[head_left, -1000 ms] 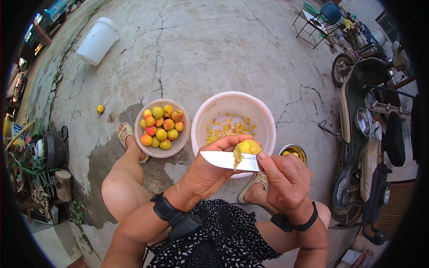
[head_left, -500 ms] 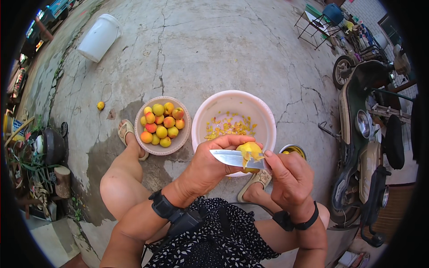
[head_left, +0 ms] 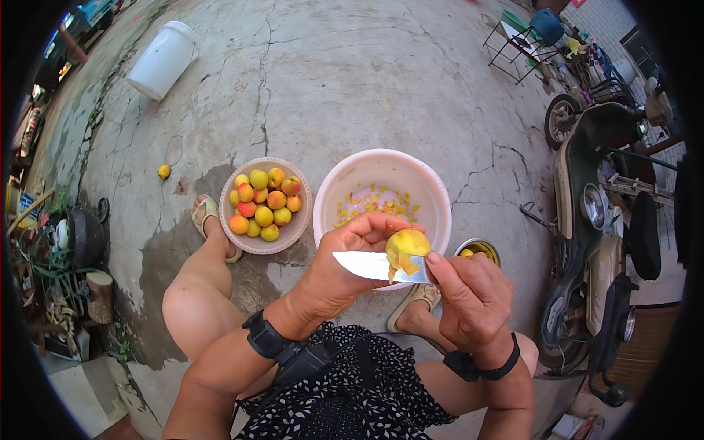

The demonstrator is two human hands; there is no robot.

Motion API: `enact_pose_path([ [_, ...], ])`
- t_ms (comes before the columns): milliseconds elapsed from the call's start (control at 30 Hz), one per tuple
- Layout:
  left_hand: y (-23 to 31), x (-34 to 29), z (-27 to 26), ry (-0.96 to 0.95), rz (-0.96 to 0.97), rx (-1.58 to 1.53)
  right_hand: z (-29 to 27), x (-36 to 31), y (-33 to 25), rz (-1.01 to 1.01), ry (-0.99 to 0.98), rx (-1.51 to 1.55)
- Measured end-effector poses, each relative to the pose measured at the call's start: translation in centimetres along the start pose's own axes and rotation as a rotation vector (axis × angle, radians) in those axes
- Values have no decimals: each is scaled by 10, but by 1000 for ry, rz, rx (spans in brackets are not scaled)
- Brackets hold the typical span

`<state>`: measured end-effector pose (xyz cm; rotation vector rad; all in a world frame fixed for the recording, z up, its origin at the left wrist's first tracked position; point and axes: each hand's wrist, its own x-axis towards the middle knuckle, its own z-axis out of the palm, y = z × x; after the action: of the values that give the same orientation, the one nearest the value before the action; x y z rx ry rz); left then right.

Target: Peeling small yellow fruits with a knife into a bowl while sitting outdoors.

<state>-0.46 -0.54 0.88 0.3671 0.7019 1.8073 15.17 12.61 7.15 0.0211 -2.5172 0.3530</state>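
My left hand (head_left: 350,249) holds a yellow peach (head_left: 408,239) over the near side of a large pink basin (head_left: 325,180). Its fingers curl around the fruit's left and far side. In my right hand (head_left: 473,293) is a knife (head_left: 367,265), its wide blade pointing left across the near side of the peach. The handle is hidden in my fist, and my thumb rests near the blade's base. A strip of peel hangs from the fruit over the blade. Scraps of yellow and reddish peel (head_left: 374,202) lie in the basin.
Left of the basin, a pink bowl (head_left: 303,229) holds several red-yellow peaches. A metal bowl (head_left: 495,248) with yellow pieces stands beyond my right hand. A single fruit (head_left: 164,172) lies on the concrete. A white bucket (head_left: 163,60) lies farther off; a scooter (head_left: 587,220) stands at right.
The peach has turned in my left hand, showing a rounder, smoother side. The knife has shifted slightly left and now catches bright light.
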Motion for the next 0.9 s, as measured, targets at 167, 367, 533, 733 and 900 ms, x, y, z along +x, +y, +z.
enact_pose_path([
  [167, 0, -2, -1, 22, 8, 149, 5, -3, 8, 9, 60, -22],
  [367, 4, -2, 6, 63, 27, 130, 0, -3, 14, 79, 29, 90],
  [533, 4, -1, 3, 22, 92, 266, 0, -2, 6, 44, -18, 18],
  [733, 9, -5, 11, 10, 43, 101, 1, -9, 24, 232, 26, 80],
  [900, 2, 0, 4, -41, 131, 172, -3, -6, 17, 193, 79, 96],
])
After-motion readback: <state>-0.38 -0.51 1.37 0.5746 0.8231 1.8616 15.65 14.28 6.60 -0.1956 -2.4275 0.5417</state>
